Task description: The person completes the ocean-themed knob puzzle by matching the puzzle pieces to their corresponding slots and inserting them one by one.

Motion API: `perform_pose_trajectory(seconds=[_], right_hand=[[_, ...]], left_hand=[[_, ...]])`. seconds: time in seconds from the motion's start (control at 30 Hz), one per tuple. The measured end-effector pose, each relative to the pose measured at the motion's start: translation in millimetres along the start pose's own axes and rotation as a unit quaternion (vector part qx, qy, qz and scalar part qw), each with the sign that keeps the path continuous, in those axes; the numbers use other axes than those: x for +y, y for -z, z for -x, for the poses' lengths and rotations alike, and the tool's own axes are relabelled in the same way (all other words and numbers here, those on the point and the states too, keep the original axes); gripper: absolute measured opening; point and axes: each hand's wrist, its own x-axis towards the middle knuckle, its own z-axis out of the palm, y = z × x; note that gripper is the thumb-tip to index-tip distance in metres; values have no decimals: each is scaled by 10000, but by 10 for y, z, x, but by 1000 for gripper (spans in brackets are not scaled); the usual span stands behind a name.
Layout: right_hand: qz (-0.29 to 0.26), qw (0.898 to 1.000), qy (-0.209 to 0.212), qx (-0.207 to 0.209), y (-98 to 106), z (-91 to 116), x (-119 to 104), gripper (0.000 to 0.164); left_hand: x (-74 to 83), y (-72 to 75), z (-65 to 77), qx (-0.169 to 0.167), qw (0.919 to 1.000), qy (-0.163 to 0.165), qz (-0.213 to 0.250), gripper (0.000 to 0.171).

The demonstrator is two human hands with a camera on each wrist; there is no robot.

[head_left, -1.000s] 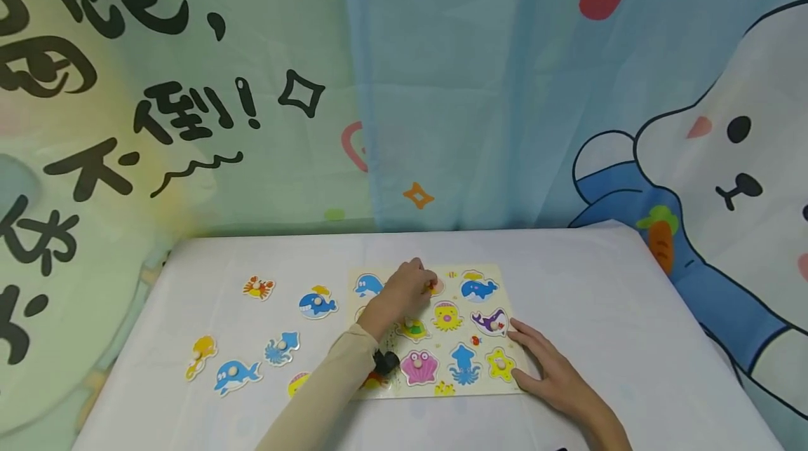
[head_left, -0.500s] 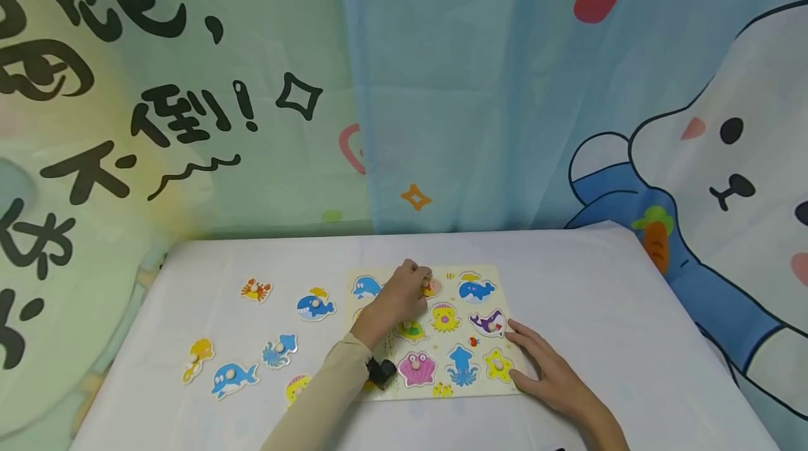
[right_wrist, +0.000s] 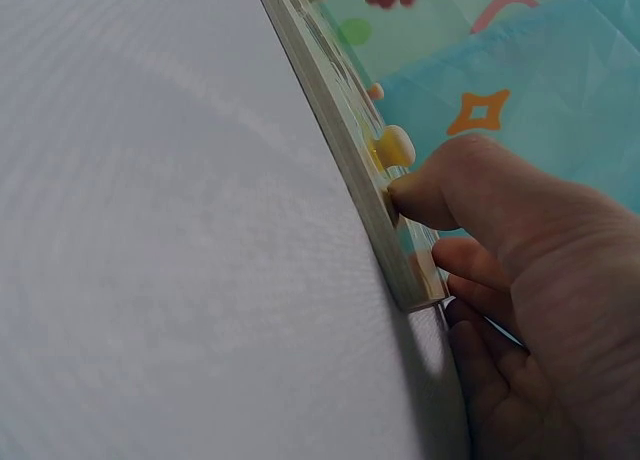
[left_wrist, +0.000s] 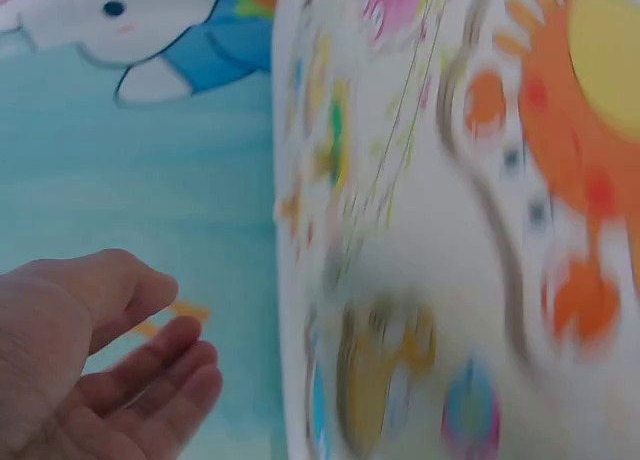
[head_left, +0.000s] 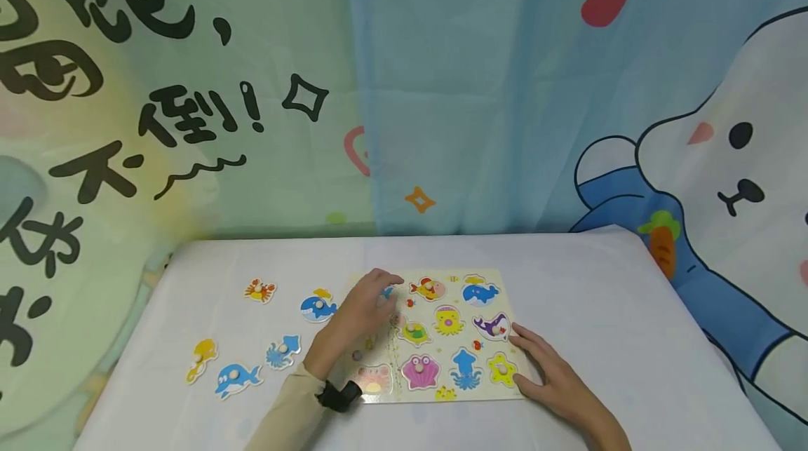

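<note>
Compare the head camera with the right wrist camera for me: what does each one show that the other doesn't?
Only the head view shows the loose crab piece, whale piece, seahorse piece, dolphin piece and squid piece lying left of the puzzle board, plus the red heart on the backdrop.

Only the right wrist view shows the board's side edge up close, with a knob in profile.

Both show the puzzle board, the right hand at its edge, the left hand (just fingers in the wrist view) and the orange star.
</note>
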Motion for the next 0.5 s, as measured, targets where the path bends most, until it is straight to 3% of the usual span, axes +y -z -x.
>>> perform_pose_trajectory(seconds=[0.23,0.37,0.5], right_hand=[[-60,10000,-13,-75,7,4,-13,60],[-32,10000,5,-14,9,12,-9,60],[-24,10000,2,8,10,13,7,59]], left_hand=[[-274,353,241,771,9938,772,-190,29],[-392,445,409,874,9909,960,-344,30],[-421,441,636,878,9871,1189,-610,29]])
